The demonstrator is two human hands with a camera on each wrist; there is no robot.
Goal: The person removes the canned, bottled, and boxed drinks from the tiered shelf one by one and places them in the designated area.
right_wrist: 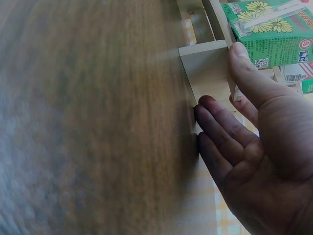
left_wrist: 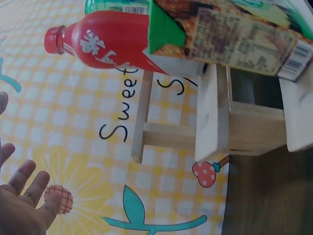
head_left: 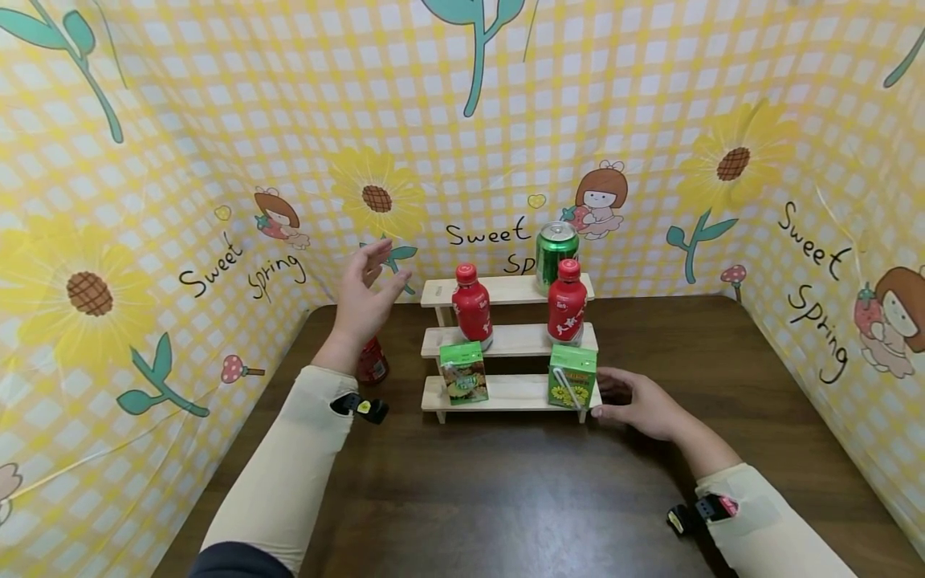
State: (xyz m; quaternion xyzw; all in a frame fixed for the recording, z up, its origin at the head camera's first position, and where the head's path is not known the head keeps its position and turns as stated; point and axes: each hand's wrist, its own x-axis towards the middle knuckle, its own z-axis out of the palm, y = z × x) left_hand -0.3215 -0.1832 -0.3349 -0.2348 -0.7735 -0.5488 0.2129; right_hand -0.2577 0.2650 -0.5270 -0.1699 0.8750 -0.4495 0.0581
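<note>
My left hand (head_left: 365,301) is raised beside the left end of a three-step wooden shelf (head_left: 516,391), holding nothing, its fingers spread. Below its wrist a red container (head_left: 373,363), partly hidden by the arm, stands on the table. At the shelf's right end is my right hand (head_left: 645,405). In the right wrist view its thumb (right_wrist: 240,54) overlaps the bottom step's edge, while the other fingers extend loosely past the end. Two green drink cartons, left (head_left: 464,374) and right (head_left: 572,377), stand on the bottom step, the right one with a straw.
On the middle step stand two red bottles, left (head_left: 473,307) and right (head_left: 567,303). A green can (head_left: 556,255) is on the top step at right. Yellow checked cloth (head_left: 462,160) encloses the brown table (head_left: 506,490) at the back and sides.
</note>
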